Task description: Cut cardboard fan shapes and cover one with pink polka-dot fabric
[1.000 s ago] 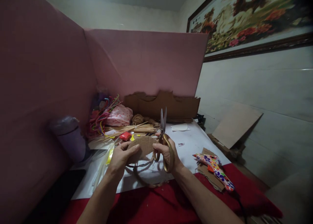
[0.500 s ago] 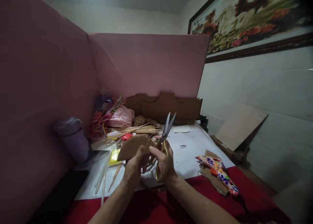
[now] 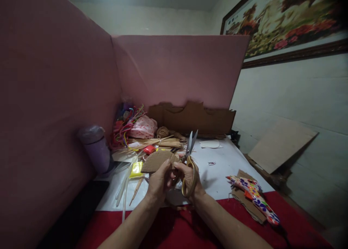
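Head view: closest in, there's a red cloth along the front with white paper past it, and both bare hands are up over that, thumbs nearly meeting. Left hand has a decent pinch on a brown cardboard piece with a rounded top edge, thumb on the face near its right end; the other fingers are bent in behind and partly hidden, so can't tell exactly how they sit. Right hand is curled around the gold-handled scissors, thumb tip right at the cardboard's right end. The blades point up and away, spread in a narrow V, with the cardboard off to their left. Just right of the hands, a flowery glue gun lies on a cardboard scrap. Left side's got clear sticks and a yellow packet, then a red packet a bit further. Behind those: loads of thin wooden sticks, a brown twine ball, and finally a big cardboard sheet leaning against the pink partition.
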`<move>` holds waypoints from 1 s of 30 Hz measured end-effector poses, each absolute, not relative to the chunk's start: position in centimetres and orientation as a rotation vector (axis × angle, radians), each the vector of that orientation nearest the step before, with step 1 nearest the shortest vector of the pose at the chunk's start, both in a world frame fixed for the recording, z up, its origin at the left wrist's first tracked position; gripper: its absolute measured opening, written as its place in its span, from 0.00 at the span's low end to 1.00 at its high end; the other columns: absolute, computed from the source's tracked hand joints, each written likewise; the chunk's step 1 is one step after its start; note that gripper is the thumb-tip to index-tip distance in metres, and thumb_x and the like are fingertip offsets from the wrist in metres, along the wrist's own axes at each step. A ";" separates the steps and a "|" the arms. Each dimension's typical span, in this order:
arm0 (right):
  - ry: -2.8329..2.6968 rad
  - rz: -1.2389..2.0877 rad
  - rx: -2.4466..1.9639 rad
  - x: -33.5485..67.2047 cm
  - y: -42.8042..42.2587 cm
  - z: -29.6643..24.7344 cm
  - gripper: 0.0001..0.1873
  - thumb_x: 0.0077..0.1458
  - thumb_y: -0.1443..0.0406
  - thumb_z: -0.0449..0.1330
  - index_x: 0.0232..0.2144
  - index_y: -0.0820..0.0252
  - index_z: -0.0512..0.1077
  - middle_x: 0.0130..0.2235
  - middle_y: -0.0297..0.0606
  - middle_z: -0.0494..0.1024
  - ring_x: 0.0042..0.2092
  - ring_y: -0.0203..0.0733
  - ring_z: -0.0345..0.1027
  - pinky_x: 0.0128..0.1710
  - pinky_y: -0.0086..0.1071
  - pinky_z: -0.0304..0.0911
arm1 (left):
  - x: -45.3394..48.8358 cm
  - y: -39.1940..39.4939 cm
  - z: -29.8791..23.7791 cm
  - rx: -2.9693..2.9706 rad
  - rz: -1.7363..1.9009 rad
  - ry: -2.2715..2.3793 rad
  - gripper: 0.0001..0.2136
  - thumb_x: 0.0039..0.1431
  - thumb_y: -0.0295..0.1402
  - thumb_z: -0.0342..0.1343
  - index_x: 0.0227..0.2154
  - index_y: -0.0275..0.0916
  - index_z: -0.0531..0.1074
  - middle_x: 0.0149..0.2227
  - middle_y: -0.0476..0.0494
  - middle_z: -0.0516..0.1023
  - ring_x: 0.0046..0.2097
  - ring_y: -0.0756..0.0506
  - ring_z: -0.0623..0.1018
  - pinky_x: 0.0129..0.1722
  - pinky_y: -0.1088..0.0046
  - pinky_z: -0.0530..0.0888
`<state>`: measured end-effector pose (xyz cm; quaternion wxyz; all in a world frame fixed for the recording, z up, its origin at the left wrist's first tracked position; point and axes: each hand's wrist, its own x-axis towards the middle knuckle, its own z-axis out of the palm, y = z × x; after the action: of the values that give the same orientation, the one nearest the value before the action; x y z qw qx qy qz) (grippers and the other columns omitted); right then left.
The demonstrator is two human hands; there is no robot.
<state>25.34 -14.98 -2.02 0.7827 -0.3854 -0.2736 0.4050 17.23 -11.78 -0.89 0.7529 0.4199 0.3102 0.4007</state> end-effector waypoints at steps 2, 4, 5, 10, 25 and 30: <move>-0.507 0.921 -0.809 25.2 -15.1 -1.8 0.25 0.40 0.64 0.64 0.43 0.57 0.61 0.18 0.22 0.66 0.16 0.35 0.62 0.16 0.29 0.59 | 17.3 -11.6 -1.3 0.929 0.876 0.684 0.22 0.43 0.48 0.60 0.10 0.35 0.66 0.08 0.53 0.61 0.11 0.57 0.56 0.12 0.80 0.48; -0.471 0.914 -0.814 25.2 -15.1 -1.6 0.27 0.38 0.65 0.64 0.42 0.57 0.61 0.18 0.22 0.66 0.15 0.35 0.61 0.15 0.28 0.58 | 17.3 -11.5 -1.7 0.927 0.897 0.692 0.21 0.43 0.48 0.61 0.11 0.35 0.66 0.09 0.53 0.62 0.12 0.57 0.56 0.12 0.80 0.49; -0.468 0.904 -0.823 25.3 -15.1 -1.6 0.27 0.37 0.65 0.65 0.42 0.57 0.61 0.19 0.22 0.66 0.15 0.35 0.60 0.14 0.28 0.58 | 17.4 -11.4 -1.8 0.923 0.899 0.696 0.21 0.42 0.48 0.61 0.11 0.34 0.67 0.10 0.52 0.63 0.12 0.57 0.57 0.13 0.80 0.50; -0.445 0.855 -0.846 25.7 -14.9 -1.7 0.25 0.35 0.67 0.66 0.38 0.57 0.63 0.24 0.25 0.70 0.21 0.35 0.64 0.19 0.28 0.61 | 17.3 -11.4 -1.8 0.836 0.913 0.706 0.19 0.40 0.46 0.65 0.15 0.34 0.69 0.12 0.52 0.66 0.14 0.56 0.60 0.14 0.80 0.52; -0.748 0.898 -0.901 25.2 -15.9 -1.2 0.30 0.41 0.45 0.64 0.38 0.61 0.66 0.24 0.31 0.71 0.22 0.33 0.64 0.19 0.24 0.60 | 14.8 -9.4 0.8 0.660 1.096 0.623 0.14 0.45 0.37 0.63 0.16 0.36 0.65 0.11 0.55 0.66 0.10 0.59 0.58 0.09 0.85 0.52; -1.003 1.047 -1.134 24.9 -16.9 -1.7 0.32 0.41 0.39 0.59 0.32 0.62 0.67 0.19 0.30 0.68 0.14 0.27 0.55 0.11 0.20 0.48 | 12.9 -7.8 2.4 0.539 1.226 0.441 0.08 0.48 0.29 0.59 0.21 0.37 0.64 0.14 0.56 0.68 0.11 0.58 0.60 0.09 0.86 0.58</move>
<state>24.86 -16.93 -1.74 0.6055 -0.4904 -0.4337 0.4525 12.94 -7.82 2.42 0.7616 0.2477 0.2026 0.5636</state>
